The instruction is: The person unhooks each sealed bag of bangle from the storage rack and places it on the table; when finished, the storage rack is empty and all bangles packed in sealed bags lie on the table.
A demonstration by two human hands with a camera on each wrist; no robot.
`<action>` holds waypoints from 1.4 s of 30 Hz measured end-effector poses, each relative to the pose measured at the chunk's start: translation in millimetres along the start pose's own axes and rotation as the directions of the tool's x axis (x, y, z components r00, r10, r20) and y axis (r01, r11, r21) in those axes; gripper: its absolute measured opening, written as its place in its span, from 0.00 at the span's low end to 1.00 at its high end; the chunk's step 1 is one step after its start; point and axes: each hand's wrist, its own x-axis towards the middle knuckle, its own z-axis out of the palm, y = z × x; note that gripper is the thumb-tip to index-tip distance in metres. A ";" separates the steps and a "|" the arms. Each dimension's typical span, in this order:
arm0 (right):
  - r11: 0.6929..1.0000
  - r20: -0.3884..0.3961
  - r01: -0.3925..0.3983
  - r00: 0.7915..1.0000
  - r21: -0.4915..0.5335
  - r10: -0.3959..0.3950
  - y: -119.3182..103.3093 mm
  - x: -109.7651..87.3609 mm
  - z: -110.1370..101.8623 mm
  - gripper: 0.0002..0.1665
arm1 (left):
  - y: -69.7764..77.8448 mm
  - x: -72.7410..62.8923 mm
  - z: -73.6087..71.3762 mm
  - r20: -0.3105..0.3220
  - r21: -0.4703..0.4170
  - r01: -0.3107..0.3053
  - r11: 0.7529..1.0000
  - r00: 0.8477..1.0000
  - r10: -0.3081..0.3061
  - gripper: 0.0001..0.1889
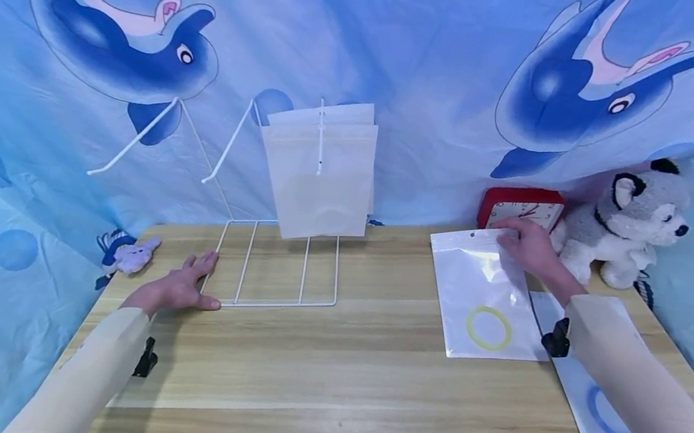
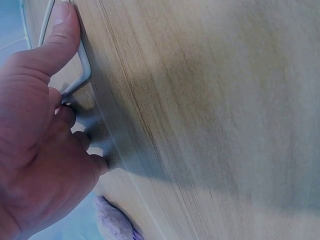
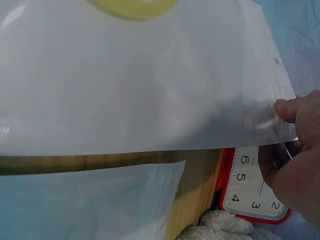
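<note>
My right hand [image 1: 528, 246] pinches the top right corner of a white zip bag [image 1: 459, 281] with a yellow ring [image 1: 489, 328] showing in its clear front. In the right wrist view, the thumb [image 3: 287, 109] lies on the front of this bag. My left hand [image 1: 182, 285] rests at the front left corner of a white wire display rack [image 1: 284, 304]. Its thumb [image 2: 64, 30] lies along the front wire, and the other fingers reach down past the side wire. White bags [image 1: 323, 199] hang on the rack's right hook, while the other two hooks carry none.
A second bag with a blue ring [image 1: 609, 415] lies partly under my right forearm. Behind the right hand stand a red clock [image 1: 495, 198] and a plush husky [image 1: 627, 215]. A small purple plush [image 1: 132, 259] lies at the table's left edge. Blue dolphin-print cloth [image 1: 405, 57] hangs behind.
</note>
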 end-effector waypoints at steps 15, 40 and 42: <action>0.983 -0.004 -0.175 0.985 -0.063 0.175 1.8 -6.1 15.3 0.24 | -3.6 -1.2 -2.0 -0.032 0.010 -0.064 0.998 0.997 0.064 0.60; 0.949 -0.003 0.285 0.958 0.134 -0.287 -141.0 -13.7 24.1 0.16 | -1.1 -3.3 -4.2 -0.008 0.025 -0.025 0.999 1.000 0.025 0.60; 0.929 0.007 0.320 0.945 0.187 -0.327 -166.1 -2.3 23.3 0.17 | -3.6 -4.3 -3.7 -0.016 0.014 -0.011 1.000 1.000 0.011 0.60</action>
